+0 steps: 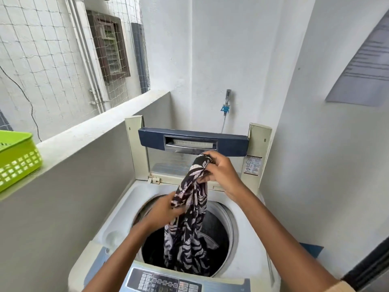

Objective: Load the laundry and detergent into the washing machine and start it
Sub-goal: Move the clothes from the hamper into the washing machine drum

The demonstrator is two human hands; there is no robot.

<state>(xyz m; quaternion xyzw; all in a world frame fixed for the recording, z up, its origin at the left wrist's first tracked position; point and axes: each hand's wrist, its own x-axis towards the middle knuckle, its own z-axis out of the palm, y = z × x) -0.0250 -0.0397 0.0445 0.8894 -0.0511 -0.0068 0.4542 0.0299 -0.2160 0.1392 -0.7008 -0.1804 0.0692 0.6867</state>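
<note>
A white top-loading washing machine (120, 226) stands below me with its lid (192, 142) folded up at the back. A long black-and-white patterned garment (189, 232) hangs into the round drum opening (219, 230). My right hand (221, 171) grips the garment's top end, up near the lid. My left hand (162, 209) holds the cloth lower down, just over the drum's left rim. Dark laundry lies inside the drum, mostly hidden. The control panel (166, 281) runs along the machine's near edge.
A green plastic basket (16, 159) sits on the grey ledge (88, 133) at the left. A tap with a blue hose fitting (226, 104) is on the wall behind the machine. White walls close in at the back and right.
</note>
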